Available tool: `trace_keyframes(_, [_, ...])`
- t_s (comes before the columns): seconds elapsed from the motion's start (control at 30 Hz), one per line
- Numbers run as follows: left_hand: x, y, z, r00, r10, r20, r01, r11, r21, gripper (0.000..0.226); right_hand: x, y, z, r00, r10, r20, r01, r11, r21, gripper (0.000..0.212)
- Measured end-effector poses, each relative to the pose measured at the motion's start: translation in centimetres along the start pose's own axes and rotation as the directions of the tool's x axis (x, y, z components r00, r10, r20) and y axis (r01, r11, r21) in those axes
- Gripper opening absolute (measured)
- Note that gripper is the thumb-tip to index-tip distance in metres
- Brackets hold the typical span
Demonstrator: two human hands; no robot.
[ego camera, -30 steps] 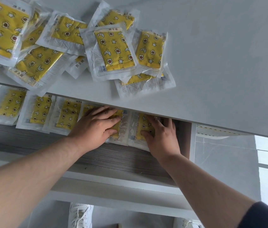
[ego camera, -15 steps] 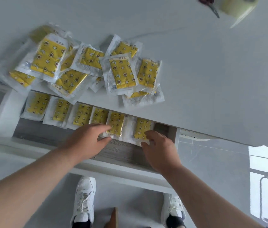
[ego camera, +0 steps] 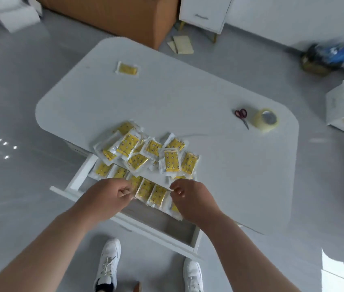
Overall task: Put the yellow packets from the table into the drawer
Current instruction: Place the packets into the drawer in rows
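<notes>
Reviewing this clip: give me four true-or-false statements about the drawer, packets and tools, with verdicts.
1. The drawer is open with yellow packets lined up inside. True.
2. The scissors lie left of the packet pile. False: they lie to its right, beside the tape roll.
3. A lone packet lies on the table at its far side. True.
4. Both hands rest on the tabletop. False: the left hand and right hand are over the drawer.
</notes>
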State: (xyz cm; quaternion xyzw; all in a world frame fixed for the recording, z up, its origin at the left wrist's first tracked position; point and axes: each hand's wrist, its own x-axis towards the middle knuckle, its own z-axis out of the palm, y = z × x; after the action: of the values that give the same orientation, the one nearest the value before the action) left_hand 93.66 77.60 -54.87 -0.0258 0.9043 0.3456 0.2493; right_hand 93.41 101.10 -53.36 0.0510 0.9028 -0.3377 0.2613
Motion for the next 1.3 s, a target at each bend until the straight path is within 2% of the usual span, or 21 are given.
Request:
trace_keyframes(0.17, [-8.7,3.1,-7.3,0.982,-0.084,-0.172,0.044,0.973,-0.226,0.023,-4.8,-6.2,-4.9,0.997,-0.063,-0.038,0.065,0.996,0.064,0.02])
trace_keyframes(0.33, [-15.6,3.6,-14.6,0.933,-0.152,-0.327,0.032,0.939,-0.343,0.016,-7.5,-14.4,-6.5,0.982,-0.184,-0.04,0.185,0.982,0.047,0.018])
trace_keyframes(0.4, [-17.5,2.8,-17.9,0.904,-0.164,-0.395,0.011,0.932,-0.362,0.01,-7.7,-18.3,-5.8,0.969,-0.245,-0.028,0.246,0.969,0.026,0.018])
trace_keyframes(0.47, [-19.2,1.3,-21.2,0.883,-0.158,-0.442,-0.013,0.933,-0.358,0.02,-7.8,-22.6,-4.4,0.958,-0.286,-0.009,0.286,0.958,-0.002,0.018])
trace_keyframes(0.53, [-20.4,-1.0,-24.8,0.862,-0.145,-0.485,-0.037,0.938,-0.346,0.016,-7.6,-26.9,-2.7,0.948,-0.317,-0.011,0.317,0.948,-0.002,0.017])
trace_keyframes(0.63, [-21.9,-5.2,-29.9,0.85,-0.125,-0.511,-0.035,0.956,-0.292,0.034,-6.9,-33.1,0.1,0.937,-0.35,-0.019,0.35,0.937,0.004,0.013])
trace_keyframes(0.73, [-23.1,-8.7,-34.6,0.829,-0.132,-0.544,-0.033,0.958,-0.284,0.022,-6.2,-38.3,2.6,0.927,-0.374,-0.021,0.374,0.927,0.016,0.014])
trace_keyframes(0.97, [-21.5,-12.9,-42.1,0.815,-0.1,-0.57,-0.04,0.973,-0.228,0.021,-2.5,-46.4,5.1,0.932,-0.362,0.002,0.362,0.932,0.016,0.016])
trace_keyframes(1.2, [-12.3,-14.4,-47.6,0.905,-0.035,-0.424,-0.08,0.965,-0.25,0.032,5.3,-49.3,5.0,0.959,-0.272,-0.073,0.277,0.958,0.074,0.012])
trace_keyframes(1.3, [-7.4,-14.6,-49.7,0.938,-0.012,-0.347,-0.084,0.962,-0.26,0.021,8.8,-49.9,4.1,0.972,-0.208,-0.112,0.22,0.97,0.102,0.014])
